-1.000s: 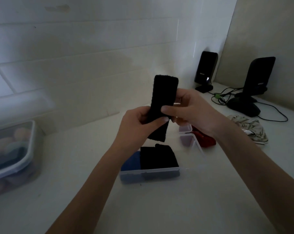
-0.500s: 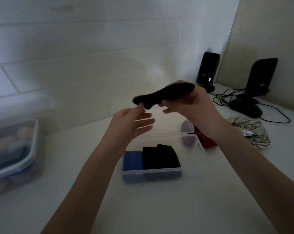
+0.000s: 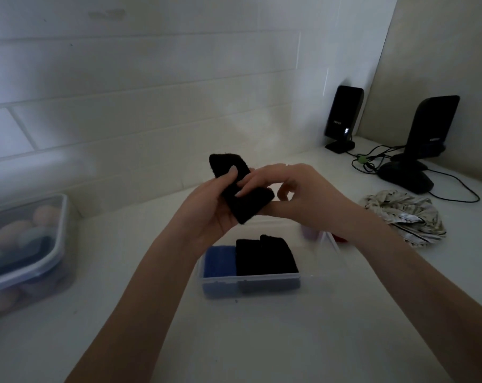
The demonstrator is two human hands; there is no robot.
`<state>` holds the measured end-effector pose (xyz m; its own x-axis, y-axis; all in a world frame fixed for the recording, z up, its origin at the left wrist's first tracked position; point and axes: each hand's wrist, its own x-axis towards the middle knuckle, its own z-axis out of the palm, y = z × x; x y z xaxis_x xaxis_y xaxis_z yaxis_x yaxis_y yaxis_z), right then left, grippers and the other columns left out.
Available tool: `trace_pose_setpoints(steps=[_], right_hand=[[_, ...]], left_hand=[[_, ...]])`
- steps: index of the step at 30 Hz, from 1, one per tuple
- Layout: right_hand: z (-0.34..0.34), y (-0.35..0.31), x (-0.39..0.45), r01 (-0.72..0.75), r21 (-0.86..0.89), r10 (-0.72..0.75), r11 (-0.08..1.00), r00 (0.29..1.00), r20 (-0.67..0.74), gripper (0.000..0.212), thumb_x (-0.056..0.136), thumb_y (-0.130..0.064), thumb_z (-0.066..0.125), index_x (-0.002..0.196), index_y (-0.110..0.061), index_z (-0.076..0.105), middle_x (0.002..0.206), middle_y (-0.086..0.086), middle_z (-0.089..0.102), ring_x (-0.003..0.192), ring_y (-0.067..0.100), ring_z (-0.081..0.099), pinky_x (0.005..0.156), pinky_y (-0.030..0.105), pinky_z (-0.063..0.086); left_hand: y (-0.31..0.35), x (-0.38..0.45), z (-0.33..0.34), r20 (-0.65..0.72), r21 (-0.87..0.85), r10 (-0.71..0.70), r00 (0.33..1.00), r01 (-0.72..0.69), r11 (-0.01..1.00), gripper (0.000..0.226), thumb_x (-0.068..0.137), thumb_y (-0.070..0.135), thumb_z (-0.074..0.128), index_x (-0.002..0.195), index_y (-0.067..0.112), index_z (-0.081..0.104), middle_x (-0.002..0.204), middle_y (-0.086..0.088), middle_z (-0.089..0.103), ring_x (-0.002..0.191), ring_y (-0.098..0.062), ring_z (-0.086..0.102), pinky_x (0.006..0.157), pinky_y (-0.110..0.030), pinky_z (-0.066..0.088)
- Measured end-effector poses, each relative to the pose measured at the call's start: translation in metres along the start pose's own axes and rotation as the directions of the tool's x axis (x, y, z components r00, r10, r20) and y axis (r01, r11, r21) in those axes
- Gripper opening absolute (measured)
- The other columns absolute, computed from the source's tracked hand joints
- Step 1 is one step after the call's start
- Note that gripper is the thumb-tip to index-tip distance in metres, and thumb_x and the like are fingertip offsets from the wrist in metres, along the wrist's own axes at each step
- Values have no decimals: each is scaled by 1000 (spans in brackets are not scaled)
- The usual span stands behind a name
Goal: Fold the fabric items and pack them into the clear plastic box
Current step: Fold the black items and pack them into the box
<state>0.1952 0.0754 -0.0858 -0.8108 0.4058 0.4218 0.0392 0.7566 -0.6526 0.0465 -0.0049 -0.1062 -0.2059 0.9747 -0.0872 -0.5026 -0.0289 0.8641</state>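
Observation:
I hold a black fabric strip (image 3: 242,205) in the air above the clear plastic box (image 3: 251,284). My left hand (image 3: 206,208) grips it from the left, thumb on top. My right hand (image 3: 298,194) touches it from the right, two fingers laid across its middle and the other fingers curled underneath. The strip bends over near its middle. Inside the box lie a folded blue cloth (image 3: 219,261) at the left and a folded black cloth (image 3: 264,258) beside it. A patterned pale fabric (image 3: 403,217) lies crumpled on the counter to the right.
A lidded plastic container (image 3: 27,252) with rounded coloured items stands at the left edge. Two black speakers (image 3: 343,117) (image 3: 425,139) with cables stand at the back right. A red item (image 3: 339,239) peeks out behind my right wrist. A tiled wall runs close behind.
The strip was upright in both hands, then swung level in my right hand alone. Now my left hand grips it again and it bends over at the middle, lower above the box.

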Motion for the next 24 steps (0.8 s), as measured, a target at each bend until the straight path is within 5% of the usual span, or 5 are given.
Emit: trace_pose_setpoints(steps=[5,8,13,20,24], right_hand=[[0,0,-1,-5,-37,7,999,999,38,23,75,-12,76,96,-21,75,87,-6,72,70,8,56,57,11,35],[0,-3,-2,-60,101,60,993,998,1,17,80,-12,71,93,-23,73,66,-22,66,59,-2,52,56,5,37],[-2,-10,-3,-209,328,241,921,969,-59,15,91,-12,56,96,-2,67,38,-18,56,35,-4,50,41,4,35],[0,-8,1,-270,307,313,913,944,-100,25,83,-20,68,94,-1,55,41,-6,61,35,2,51,40,8,35],[0,-10,0,-307,293,351,905,930,-109,29,81,-23,70,97,-8,51,40,-6,61,34,6,52,36,10,33]], left_hand=[[-3,0,-1,23,57,54,998,-55,997,36,90,27,49,114,4,61,104,-15,70,100,-27,68,82,-36,57],[-5,-4,4,41,116,71,997,-75,990,28,96,15,42,115,4,59,102,-13,72,93,-21,70,70,-29,58],[-10,-6,12,34,189,78,996,-83,979,27,96,6,40,118,4,57,102,-15,71,88,-26,72,72,-30,59],[-10,-9,12,86,261,77,993,-97,960,32,97,7,40,126,9,54,120,-15,65,107,-30,65,92,-42,53],[-10,-8,12,86,300,60,994,-83,950,36,96,3,38,131,9,49,125,-14,62,110,-29,63,91,-41,54]])
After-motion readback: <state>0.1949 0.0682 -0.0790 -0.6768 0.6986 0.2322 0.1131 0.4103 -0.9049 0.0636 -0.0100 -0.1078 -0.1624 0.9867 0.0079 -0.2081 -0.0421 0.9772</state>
